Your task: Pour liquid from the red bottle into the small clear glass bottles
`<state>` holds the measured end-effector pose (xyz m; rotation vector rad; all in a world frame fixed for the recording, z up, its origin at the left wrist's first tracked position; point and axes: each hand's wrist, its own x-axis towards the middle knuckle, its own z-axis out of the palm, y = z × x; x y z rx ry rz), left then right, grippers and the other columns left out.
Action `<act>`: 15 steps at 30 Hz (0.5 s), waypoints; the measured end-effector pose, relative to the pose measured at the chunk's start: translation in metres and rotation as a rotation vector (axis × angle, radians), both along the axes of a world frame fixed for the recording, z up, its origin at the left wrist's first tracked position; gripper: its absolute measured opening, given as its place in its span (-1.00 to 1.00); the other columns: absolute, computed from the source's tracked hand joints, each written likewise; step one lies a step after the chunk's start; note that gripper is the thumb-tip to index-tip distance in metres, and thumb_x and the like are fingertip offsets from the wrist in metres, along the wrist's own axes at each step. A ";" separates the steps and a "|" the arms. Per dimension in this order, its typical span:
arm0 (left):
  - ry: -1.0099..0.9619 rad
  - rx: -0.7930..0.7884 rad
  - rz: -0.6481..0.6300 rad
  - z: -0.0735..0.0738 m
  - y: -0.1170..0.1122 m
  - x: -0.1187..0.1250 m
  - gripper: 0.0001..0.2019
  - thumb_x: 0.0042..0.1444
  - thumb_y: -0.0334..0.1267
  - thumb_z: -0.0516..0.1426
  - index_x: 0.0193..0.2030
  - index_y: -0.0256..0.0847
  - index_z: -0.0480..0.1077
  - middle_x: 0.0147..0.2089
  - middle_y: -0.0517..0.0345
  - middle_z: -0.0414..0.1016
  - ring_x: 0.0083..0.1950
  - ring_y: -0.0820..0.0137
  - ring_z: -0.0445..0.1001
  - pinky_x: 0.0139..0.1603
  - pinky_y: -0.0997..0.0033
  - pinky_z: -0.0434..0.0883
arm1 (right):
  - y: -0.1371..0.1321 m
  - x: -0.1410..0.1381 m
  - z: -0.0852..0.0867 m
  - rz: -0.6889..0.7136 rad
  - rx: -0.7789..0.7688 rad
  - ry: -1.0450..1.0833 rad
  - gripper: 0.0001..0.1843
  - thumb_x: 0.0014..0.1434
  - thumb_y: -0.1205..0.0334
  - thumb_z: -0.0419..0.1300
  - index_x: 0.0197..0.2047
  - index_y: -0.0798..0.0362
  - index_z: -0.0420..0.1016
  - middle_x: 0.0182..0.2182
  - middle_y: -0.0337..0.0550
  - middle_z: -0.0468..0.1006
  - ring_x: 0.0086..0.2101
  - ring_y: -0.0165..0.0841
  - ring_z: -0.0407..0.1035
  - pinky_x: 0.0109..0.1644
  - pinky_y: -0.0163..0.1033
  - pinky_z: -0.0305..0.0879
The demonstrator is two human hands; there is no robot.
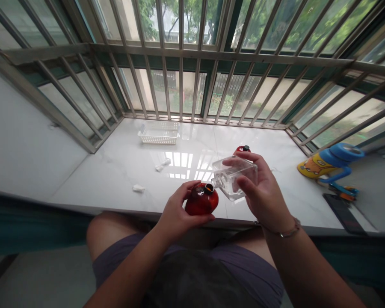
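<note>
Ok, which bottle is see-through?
The square clear bottle in the right hand; the round bottle in the left hand and the one behind the right hand are red.

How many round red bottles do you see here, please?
2. One red bottle is in the left hand, the other red bottle on the marble ledge, partly hidden behind the right hand and its clear square bottle. Others may be hidden.

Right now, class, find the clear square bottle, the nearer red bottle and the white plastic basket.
clear square bottle [235, 179], head view, point on its flat side.
nearer red bottle [199, 202], head view, point on its belly.
white plastic basket [158, 139], head view, point on its front wall.
</note>
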<state>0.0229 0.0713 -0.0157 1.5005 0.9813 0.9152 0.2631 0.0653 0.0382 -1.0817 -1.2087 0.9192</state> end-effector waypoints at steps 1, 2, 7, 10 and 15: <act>0.001 0.001 -0.002 0.000 0.000 0.000 -0.12 -0.15 -0.13 0.63 0.33 0.02 0.44 0.28 0.01 0.63 0.24 0.04 0.63 0.30 0.07 0.58 | 0.000 0.000 0.000 0.003 0.001 -0.003 -0.29 0.18 -0.25 0.54 0.27 -0.20 0.47 0.12 -0.03 0.67 0.04 -0.06 0.57 -0.07 -0.06 0.56; 0.002 0.002 -0.005 0.000 0.000 0.000 -0.12 -0.15 -0.13 0.63 0.33 0.01 0.43 0.28 0.01 0.63 0.24 0.04 0.64 0.29 0.07 0.58 | 0.000 0.000 0.000 0.008 0.002 -0.007 -0.30 0.18 -0.24 0.54 0.27 -0.20 0.47 0.13 -0.03 0.66 0.05 -0.07 0.56 -0.08 -0.07 0.55; 0.003 0.002 -0.006 -0.001 0.000 0.000 -0.10 -0.14 -0.13 0.63 0.35 0.01 0.42 0.28 -0.01 0.63 0.23 0.04 0.64 0.29 0.05 0.59 | -0.001 0.001 0.004 0.020 -0.007 -0.022 -0.29 0.18 -0.19 0.56 0.28 -0.21 0.47 0.13 -0.04 0.66 0.04 -0.07 0.56 -0.09 -0.09 0.54; 0.003 -0.003 -0.004 0.000 0.000 0.000 -0.10 -0.15 -0.11 0.63 0.35 -0.01 0.43 0.25 -0.03 0.65 0.21 0.02 0.65 0.28 0.03 0.60 | -0.002 0.001 0.006 0.022 -0.010 -0.041 -0.31 0.18 -0.17 0.56 0.28 -0.21 0.47 0.13 -0.05 0.66 0.03 -0.08 0.56 -0.10 -0.09 0.55; -0.001 0.005 -0.002 0.000 -0.001 0.000 -0.11 -0.15 -0.12 0.63 0.34 -0.01 0.44 0.26 -0.03 0.65 0.22 0.02 0.65 0.28 0.04 0.59 | -0.003 0.000 0.007 0.034 0.010 -0.068 -0.32 0.20 -0.16 0.55 0.27 -0.20 0.45 0.15 -0.03 0.65 0.07 -0.08 0.55 -0.07 -0.09 0.55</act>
